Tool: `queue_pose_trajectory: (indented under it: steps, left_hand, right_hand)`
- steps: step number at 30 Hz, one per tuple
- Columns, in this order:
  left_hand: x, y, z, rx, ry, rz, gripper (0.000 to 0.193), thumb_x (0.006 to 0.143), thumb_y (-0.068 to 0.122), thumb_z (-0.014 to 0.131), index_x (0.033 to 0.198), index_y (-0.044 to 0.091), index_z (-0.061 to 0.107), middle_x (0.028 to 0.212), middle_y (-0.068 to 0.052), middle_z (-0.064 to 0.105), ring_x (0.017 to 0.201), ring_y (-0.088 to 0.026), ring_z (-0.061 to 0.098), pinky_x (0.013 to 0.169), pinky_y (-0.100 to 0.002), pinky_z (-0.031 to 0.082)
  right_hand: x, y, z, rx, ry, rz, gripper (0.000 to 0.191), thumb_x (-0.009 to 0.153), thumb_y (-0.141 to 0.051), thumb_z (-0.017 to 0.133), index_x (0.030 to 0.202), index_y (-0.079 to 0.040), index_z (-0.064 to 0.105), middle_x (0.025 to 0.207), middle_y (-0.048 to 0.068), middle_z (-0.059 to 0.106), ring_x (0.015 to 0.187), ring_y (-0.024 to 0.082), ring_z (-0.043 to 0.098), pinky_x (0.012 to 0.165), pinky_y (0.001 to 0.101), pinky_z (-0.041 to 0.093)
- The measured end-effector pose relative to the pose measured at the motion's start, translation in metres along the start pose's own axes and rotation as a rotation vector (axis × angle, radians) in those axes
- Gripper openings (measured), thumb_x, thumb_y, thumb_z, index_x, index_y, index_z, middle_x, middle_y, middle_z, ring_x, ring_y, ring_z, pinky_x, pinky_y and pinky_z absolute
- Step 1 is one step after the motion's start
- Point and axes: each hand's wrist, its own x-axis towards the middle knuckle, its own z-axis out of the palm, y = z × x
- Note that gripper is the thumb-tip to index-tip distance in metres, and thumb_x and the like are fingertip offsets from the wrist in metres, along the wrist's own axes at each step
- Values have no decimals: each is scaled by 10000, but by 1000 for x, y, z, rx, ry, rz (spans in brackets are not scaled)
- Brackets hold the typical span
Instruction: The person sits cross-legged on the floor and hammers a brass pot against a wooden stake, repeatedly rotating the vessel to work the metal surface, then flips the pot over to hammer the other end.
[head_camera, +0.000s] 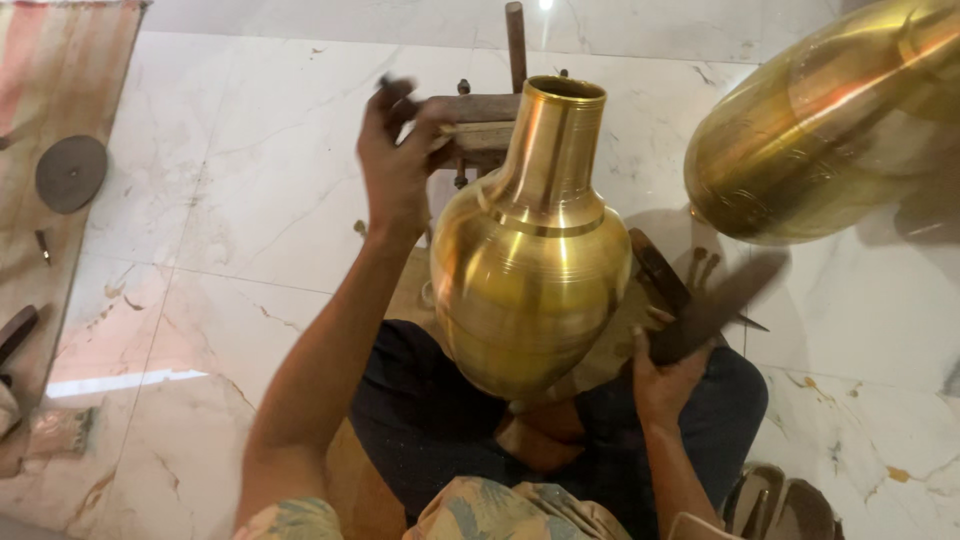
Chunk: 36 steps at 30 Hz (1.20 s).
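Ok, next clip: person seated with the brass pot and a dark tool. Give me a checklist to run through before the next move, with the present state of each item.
1. Brass pot upright between the knees, neck up: ok.
2. Right hand gripping the dark tool: ok, though the tool is blurred.
3. Left hand raised by the wooden fixture: what it grips, cannot tell; blurred.
4. Left hand off the pot: ok.
5. Second brass vessel apart from the pot: ok.
6. What the pot's base rests on: cannot tell; hidden.
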Motion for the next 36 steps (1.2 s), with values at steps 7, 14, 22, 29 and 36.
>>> queue_pose_trajectory:
  steps: [7, 14, 22, 29, 36]
  left_hand:
    - [-3, 35, 104, 680, -916, 426, 470, 940, 111, 794, 1341, 67, 552, 1173, -96, 701, 1098, -237, 739, 967, -393, 605]
    - [13, 38, 150, 1121, -1327, 381, 496, 838, 53, 771, 1309, 104, 624, 1031, -72, 773, 976, -230, 742, 854, -434, 574]
    - [15, 33, 150, 1062, -1448, 641, 469, 841, 123, 809, 1288, 86, 673, 1072, -96, 762, 977, -287, 720, 854, -481, 555]
    - [16, 33, 146, 1012, -1450, 653, 494, 830, 142, 813, 1295, 66, 663, 1089, -99, 758, 974, -289, 727, 858, -473, 558]
    - [19, 36, 139, 956, -1424, 703, 484, 842, 111, 809, 1300, 40, 667, 1071, -105, 763, 950, -281, 733, 850, -452, 569]
  right_hand:
    - [11, 51, 24, -513, -297, -383, 407, 879, -158, 827, 1217, -90, 611, 1213, 148, 721, 1045, 293, 691, 893, 424, 553]
    - [12, 7, -7, -210, -13, -253, 633, 1006, -71, 795, 1467, 111, 401, 1281, 285, 612, 1224, 350, 626, 1033, 427, 522]
    - [39, -82, -49, 241, -57, 50, 809, 908, -35, 821, 1557, -11, 340, 970, 102, 680, 893, 228, 688, 815, 379, 566]
    - [64, -92, -53, -403, -174, -324, 593, 850, 25, 879, 1314, -48, 516, 980, 177, 705, 872, 284, 699, 743, 388, 571]
    - [61, -98, -50, -49, -178, 61, 458, 879, -13, 825, 1260, 1, 571, 901, 103, 682, 807, 204, 660, 752, 326, 549]
